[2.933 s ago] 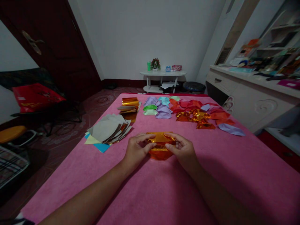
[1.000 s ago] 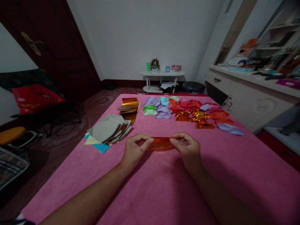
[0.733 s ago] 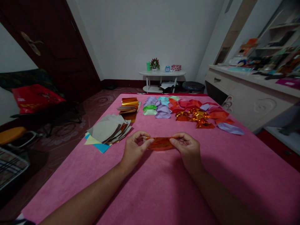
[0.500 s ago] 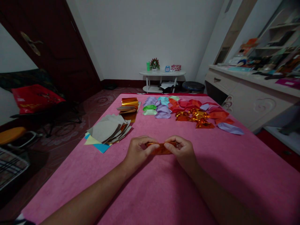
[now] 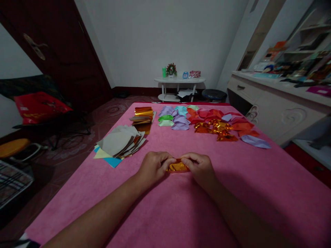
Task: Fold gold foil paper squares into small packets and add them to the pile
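– Pink cloth [image 5: 165, 213] over the tabletop, pale wall [image 5: 160, 38] beyond, low white table [image 5: 179, 80] in front of it. And close by, on the near half of the cloth?

– Gold foil piece [image 5: 178, 167], small and folded, between left hand [image 5: 155, 167] and right hand [image 5: 201, 168].

– Lying which way?

– Long axis crosswise, from one hand to the other. Shiny face towards the near side, amber upper edge just visible between the thumb tips.

– Nearer to which hand?

– Neither; touching both, left end under the left fingers, right end under the right. Thumb tips near each other along the top edge, slightly apart.

– And the grip?

– Closed on both sides, foil pinched between thumb and curled fingers. Pressure impossible to judge. Cannot tell, either, whether resting on the cloth or held just clear of it.

– Anything around?

– Ahead to the left, fanned stack of pale sheets [image 5: 116, 139] over a blue sheet [image 5: 113, 162]; behind that, gold sheets [image 5: 143, 113]. Ahead to the right, folded gold shapes [image 5: 221, 126] beside red shapes [image 5: 214, 115]. All apart from the fingers.
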Action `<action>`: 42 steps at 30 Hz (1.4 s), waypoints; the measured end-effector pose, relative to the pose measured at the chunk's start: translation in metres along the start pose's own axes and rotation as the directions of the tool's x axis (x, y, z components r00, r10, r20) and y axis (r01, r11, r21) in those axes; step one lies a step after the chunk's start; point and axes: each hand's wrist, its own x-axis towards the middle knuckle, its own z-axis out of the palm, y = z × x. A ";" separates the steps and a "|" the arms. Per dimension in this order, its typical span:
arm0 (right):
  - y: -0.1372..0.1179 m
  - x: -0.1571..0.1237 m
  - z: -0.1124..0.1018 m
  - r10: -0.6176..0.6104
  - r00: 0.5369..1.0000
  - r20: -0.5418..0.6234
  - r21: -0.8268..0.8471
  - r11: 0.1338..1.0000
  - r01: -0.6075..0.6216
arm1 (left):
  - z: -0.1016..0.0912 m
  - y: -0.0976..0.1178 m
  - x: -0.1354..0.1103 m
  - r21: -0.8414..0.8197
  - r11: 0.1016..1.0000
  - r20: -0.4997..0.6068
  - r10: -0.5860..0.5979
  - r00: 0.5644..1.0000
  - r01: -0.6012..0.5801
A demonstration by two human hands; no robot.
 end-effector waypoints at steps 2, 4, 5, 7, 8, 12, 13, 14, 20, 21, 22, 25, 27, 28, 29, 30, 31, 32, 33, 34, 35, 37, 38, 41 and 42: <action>0.001 0.001 -0.001 0.051 0.997 -0.051 0.019 0.999 -0.050 | -0.001 -0.003 -0.001 0.067 0.998 -0.003 -0.003 1.000 0.003; 0.002 0.001 -0.002 0.100 0.990 -0.095 0.056 0.994 -0.095 | -0.002 -0.005 -0.001 0.085 0.996 -0.035 -0.026 0.999 0.028; 0.002 0.001 -0.003 0.119 0.986 -0.113 0.082 0.991 -0.110 | -0.002 -0.005 0.000 0.072 0.996 -0.056 -0.043 0.997 0.047; 0.003 0.002 -0.005 0.142 0.981 -0.130 0.131 0.984 -0.125 | -0.003 -0.005 0.001 0.010 0.997 -0.086 -0.080 0.993 0.081; 0.003 0.002 -0.006 0.146 0.980 -0.136 0.148 0.981 -0.126 | -0.003 -0.004 0.002 -0.027 0.995 -0.090 -0.102 0.991 0.100; 0.000 0.004 -0.008 0.147 0.979 -0.141 0.172 0.978 -0.122 | -0.005 -0.001 0.005 -0.149 0.974 -0.094 -0.187 0.978 0.172; -0.001 0.004 -0.008 0.154 0.978 -0.138 0.185 0.974 -0.127 | -0.005 -0.002 0.005 -0.169 0.968 -0.101 -0.205 0.974 0.186; -0.002 0.004 -0.008 0.163 0.978 -0.133 0.201 0.970 -0.135 | -0.005 -0.003 0.006 -0.186 0.963 -0.107 -0.218 0.970 0.196; -0.004 0.003 -0.003 0.238 0.968 -0.080 0.307 0.930 -0.203 | 0.000 -0.016 0.008 -0.325 0.909 -0.121 -0.313 0.942 0.260; -0.004 0.003 -0.003 0.250 0.966 -0.062 0.330 0.919 -0.216 | 0.000 -0.019 0.008 -0.362 0.891 -0.128 -0.338 0.932 0.274; -0.003 0.003 -0.003 0.260 0.965 -0.048 0.356 0.907 -0.226 | 0.000 -0.021 0.008 -0.397 0.873 -0.143 -0.364 0.920 0.284; 0.001 0.004 -0.007 0.278 0.960 -0.032 0.418 0.876 -0.240 | -0.001 -0.026 0.008 -0.419 0.865 -0.232 -0.395 0.889 0.275; 0.003 0.004 -0.010 0.283 0.959 -0.022 0.438 0.865 -0.245 | -0.002 -0.026 0.008 -0.351 0.914 -0.290 -0.315 0.904 0.206; 0.003 0.004 -0.011 0.283 0.959 -0.009 0.438 0.863 -0.251 | -0.002 -0.026 0.007 -0.304 0.942 -0.298 -0.233 0.926 0.139; 0.004 0.004 -0.012 0.281 0.960 0.010 0.433 0.864 -0.258 | -0.002 -0.024 0.007 -0.258 0.965 -0.286 -0.131 0.949 0.056; 0.003 0.004 -0.013 0.278 0.960 0.030 0.423 0.867 -0.265 | -0.002 -0.022 0.007 -0.219 0.975 -0.259 -0.030 0.965 -0.028; 0.002 0.003 -0.012 0.277 0.959 0.055 0.408 0.871 -0.274 | -0.001 -0.020 0.007 -0.189 0.977 -0.225 0.058 0.973 -0.101; 0.001 0.003 -0.012 0.277 0.958 0.078 0.388 0.876 -0.285 | -0.001 -0.018 0.006 -0.165 0.973 -0.183 0.128 0.975 -0.159; 0.000 0.002 -0.011 0.279 0.955 0.102 0.364 0.883 -0.297 | -0.001 -0.017 0.006 -0.157 0.967 -0.144 0.181 0.973 -0.203; -0.002 0.002 -0.009 0.284 0.951 0.123 0.341 0.888 -0.309 | -0.001 -0.015 0.005 -0.165 0.958 -0.115 0.219 0.969 -0.236; -0.002 0.001 -0.008 0.287 0.948 0.139 0.322 0.892 -0.317 | -0.001 -0.014 0.005 -0.190 0.948 -0.090 0.243 0.966 -0.256; -0.002 0.001 -0.006 0.275 0.951 0.144 0.314 0.898 -0.308 | 0.000 -0.013 0.003 -0.289 0.933 -0.062 0.207 0.976 -0.216; -0.001 0.002 -0.005 0.265 0.954 0.139 0.324 0.898 -0.296 | 0.001 -0.013 0.003 -0.350 0.926 -0.063 0.127 0.990 -0.141; 0.003 0.003 -0.005 0.235 0.967 0.103 0.403 0.879 -0.256 | 0.005 -0.013 0.002 -0.517 0.838 -0.059 -0.236 0.970 0.173; 0.004 0.004 -0.006 0.228 0.969 0.098 0.421 0.872 -0.248 | 0.007 -0.014 0.002 -0.558 0.794 -0.045 -0.321 0.946 0.243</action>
